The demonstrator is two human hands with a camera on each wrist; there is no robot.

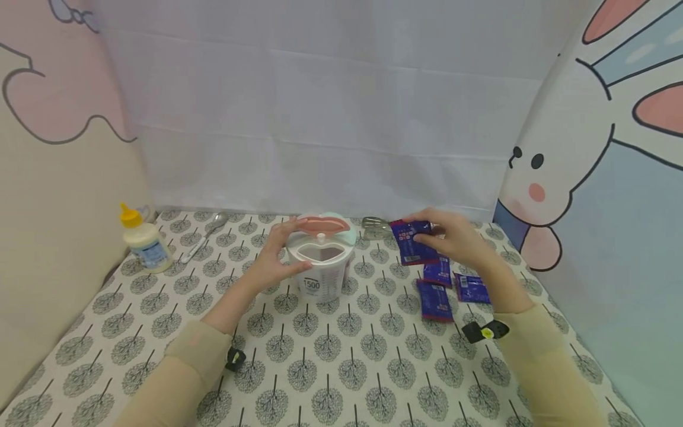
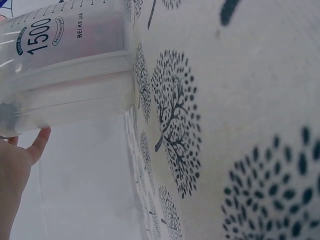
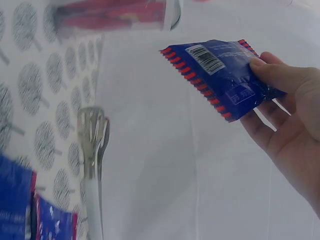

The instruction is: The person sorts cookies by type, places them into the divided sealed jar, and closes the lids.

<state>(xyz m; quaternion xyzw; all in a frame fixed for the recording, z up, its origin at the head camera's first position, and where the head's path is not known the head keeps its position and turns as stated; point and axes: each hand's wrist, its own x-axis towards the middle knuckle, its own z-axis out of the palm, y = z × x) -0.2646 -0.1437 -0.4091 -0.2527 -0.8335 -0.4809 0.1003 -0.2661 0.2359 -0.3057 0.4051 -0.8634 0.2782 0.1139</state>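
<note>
A clear plastic container [image 1: 319, 281] marked 1500 stands upright on the table, with a white lid and a raised pink flap [image 1: 323, 225] over its opening. My left hand [image 1: 274, 258] holds it near the top from the left, thumb at the lid's front edge. In the left wrist view, fingertips touch the container's wall [image 2: 75, 95]. Something reddish shows through the container in the right wrist view. My right hand [image 1: 456, 237] pinches a blue packet [image 1: 413, 243] with red serrated edges above the table, right of the container. The packet looks sealed, its barcode side facing the right wrist camera.
Several more blue packets [image 1: 434, 299] lie below my right hand. Metal tongs [image 1: 376, 225] lie behind, near the white backdrop. At the left are a spoon [image 1: 205, 237] and a yellow-capped bottle [image 1: 146, 243]. A tree-patterned cloth [image 1: 325, 373] covers the table.
</note>
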